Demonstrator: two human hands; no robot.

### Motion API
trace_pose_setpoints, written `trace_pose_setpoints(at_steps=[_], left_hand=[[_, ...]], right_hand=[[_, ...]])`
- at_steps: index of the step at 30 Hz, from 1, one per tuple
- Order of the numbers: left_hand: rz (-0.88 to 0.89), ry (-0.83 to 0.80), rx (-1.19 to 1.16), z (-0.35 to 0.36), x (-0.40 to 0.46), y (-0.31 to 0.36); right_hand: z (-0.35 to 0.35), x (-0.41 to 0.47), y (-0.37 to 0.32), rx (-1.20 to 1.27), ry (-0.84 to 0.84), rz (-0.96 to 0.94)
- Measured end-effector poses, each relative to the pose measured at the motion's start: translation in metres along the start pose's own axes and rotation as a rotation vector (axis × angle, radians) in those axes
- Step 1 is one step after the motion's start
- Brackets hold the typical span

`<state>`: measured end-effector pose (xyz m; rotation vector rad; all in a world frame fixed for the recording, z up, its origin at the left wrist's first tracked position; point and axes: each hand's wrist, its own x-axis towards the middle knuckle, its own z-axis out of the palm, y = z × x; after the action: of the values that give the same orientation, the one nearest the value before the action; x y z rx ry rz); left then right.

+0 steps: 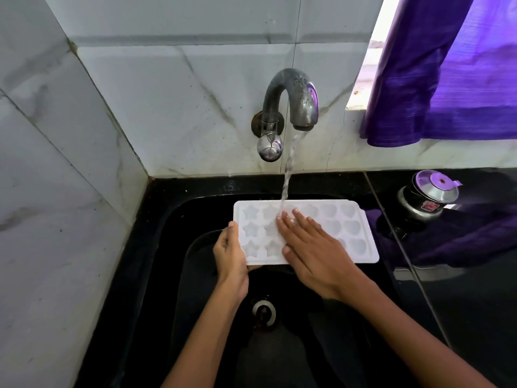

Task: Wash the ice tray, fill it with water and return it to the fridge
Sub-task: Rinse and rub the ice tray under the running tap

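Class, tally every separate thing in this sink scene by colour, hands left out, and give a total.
White: 1, ice tray
Black: 1, sink
Purple: 1, curtain
Grey metal: 3, tap, drain, pressure cooker
Total: 6

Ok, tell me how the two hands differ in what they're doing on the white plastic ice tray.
The left hand grips the white plastic ice tray by its end edge, thumb on top; the right hand lies flat and open across the moulds. The running water lands by the right hand's fingertips, not the left hand. Both touch the tray.

Unreadable red label on cooker (428,197)
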<state>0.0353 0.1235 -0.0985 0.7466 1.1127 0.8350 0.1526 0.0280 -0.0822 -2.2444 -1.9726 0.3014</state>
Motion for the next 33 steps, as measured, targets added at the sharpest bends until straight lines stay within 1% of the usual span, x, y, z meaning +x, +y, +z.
trace_pose_setpoints(at_steps=[3, 8, 11, 13, 15, 19, 22, 24, 27, 29, 32, 33], left_hand=[[-0.078, -0.083, -0.015, 0.007, -0.005, -0.007], [-0.214, -0.239, -0.102, 0.01, -0.006, -0.017], [-0.274, -0.236, -0.224, 0.009, 0.001, -0.013], [-0.288, -0.215, -0.263, 0.01, 0.007, -0.009], [-0.256, -0.227, -0.286, 0.008, 0.013, -0.005], [-0.233, -0.244, -0.253, 0.006, 0.013, -0.007], [-0.248, -0.256, -0.198, 0.01, 0.007, -0.015], [-0.241, -0.271, -0.177, 0.014, 0.005, -0.02], [-0.199, -0.276, -0.141, 0.015, 0.006, -0.021], [-0.182, -0.28, -0.13, 0.011, 0.008, -0.019], [-0.18, -0.214, -0.154, -0.001, 0.014, -0.011], [-0.167, -0.181, -0.164, -0.006, 0.017, -0.009]], right_hand=[[0.002, 0.017, -0.003, -0.047, 0.079, 0.071], [0.015, 0.025, -0.026, -0.122, 0.172, -0.004], [0.025, 0.004, -0.025, -0.156, 0.146, -0.102], [0.029, -0.011, -0.018, -0.181, 0.127, -0.116], [0.027, -0.018, -0.008, -0.177, 0.14, -0.04], [0.019, -0.007, 0.018, -0.107, 0.235, 0.194], [0.015, 0.013, 0.013, -0.113, 0.311, 0.262], [0.019, 0.025, -0.003, -0.127, 0.325, 0.222], [0.029, 0.035, -0.026, -0.15, 0.319, 0.109], [0.032, 0.035, -0.03, -0.152, 0.304, 0.034], [0.035, 0.025, -0.022, -0.209, 0.248, -0.108], [0.035, 0.021, -0.017, -0.217, 0.241, -0.128]])
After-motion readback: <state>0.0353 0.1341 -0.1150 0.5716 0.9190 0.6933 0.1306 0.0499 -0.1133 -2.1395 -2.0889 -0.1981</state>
